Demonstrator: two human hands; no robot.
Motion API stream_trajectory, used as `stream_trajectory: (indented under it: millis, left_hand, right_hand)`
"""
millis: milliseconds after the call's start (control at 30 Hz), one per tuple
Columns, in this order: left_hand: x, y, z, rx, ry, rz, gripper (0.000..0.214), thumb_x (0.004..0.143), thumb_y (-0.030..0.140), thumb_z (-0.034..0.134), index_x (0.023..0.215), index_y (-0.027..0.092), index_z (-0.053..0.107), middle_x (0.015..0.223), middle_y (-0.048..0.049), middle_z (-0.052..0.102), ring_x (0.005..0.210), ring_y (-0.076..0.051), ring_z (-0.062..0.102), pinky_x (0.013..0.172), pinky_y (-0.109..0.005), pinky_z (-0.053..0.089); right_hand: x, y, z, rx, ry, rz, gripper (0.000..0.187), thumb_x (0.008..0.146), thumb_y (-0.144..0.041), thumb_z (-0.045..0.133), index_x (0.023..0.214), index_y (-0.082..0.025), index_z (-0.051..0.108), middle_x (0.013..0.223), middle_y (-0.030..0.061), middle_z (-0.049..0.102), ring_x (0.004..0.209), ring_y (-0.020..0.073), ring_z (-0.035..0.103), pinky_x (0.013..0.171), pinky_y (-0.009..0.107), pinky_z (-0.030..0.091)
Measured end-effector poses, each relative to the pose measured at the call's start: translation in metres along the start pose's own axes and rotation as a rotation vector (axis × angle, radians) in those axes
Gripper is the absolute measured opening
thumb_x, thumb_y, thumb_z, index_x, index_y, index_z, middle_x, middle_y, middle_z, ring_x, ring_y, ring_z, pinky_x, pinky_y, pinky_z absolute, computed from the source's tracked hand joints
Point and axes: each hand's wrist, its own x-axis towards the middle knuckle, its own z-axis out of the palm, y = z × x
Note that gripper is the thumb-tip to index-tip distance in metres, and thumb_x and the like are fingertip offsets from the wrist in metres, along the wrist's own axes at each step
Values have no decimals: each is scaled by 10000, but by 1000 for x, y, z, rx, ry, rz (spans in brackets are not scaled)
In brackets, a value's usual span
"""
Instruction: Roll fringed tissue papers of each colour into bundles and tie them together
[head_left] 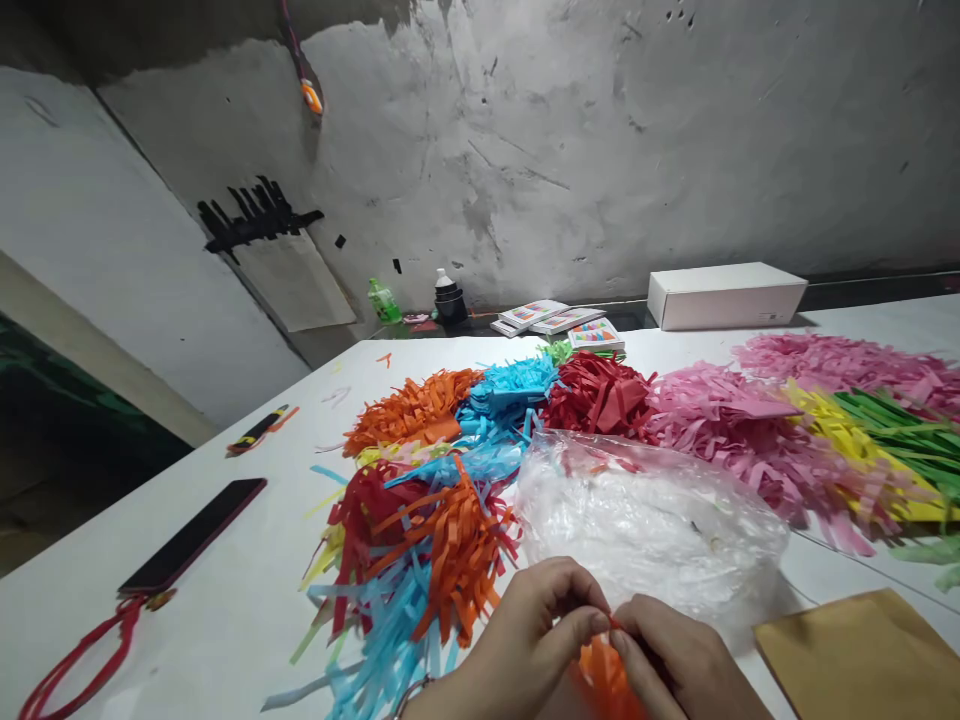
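My left hand (547, 625) and my right hand (667, 645) meet at the front of the table, both closed in a pinch on the top of an orange paper tassel (602, 675). Its strips hang below my fingers and are partly hidden by them. Just left of my hands lies a heap of finished-looking tassels, with an orange tassel (461, 550), a dark red one (367, 520) and a light blue one (390, 620). A clear plastic bag (645, 510) lies crumpled right behind my hands.
Fringed paper bundles in orange (412, 405), blue (510, 390), red (600, 395), pink (720, 420) and green (900, 420) line the back. A phone (195, 535) and a cutter knife (259, 428) lie left. A brown envelope (870, 655) is at right, a white box (724, 297) by the wall.
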Motion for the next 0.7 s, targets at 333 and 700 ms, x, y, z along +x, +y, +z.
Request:
stream_trajectory:
  millis: [333,700]
  left_hand:
    - [-37,-9,-1,-71,105,-4,135,720,287,771,750,155,767,743,-49,694,672,-152,603,634,-244,467]
    - [-86,-19,-16,-73,105,-58,82,756,218,658,741,138,669,615,5,581,515,-94,516,505,-193,408]
  right_hand:
    - [-7,-6,14,40,-206,-48,364,1024,-402,355,861,-218,624,788,30,682,703,148,629,668,237,480]
    - [-12,-37,32,-28,-325,-162,309,1006,-418,417,855,-254,631,805,13,704,688,147,643,634,228,469]
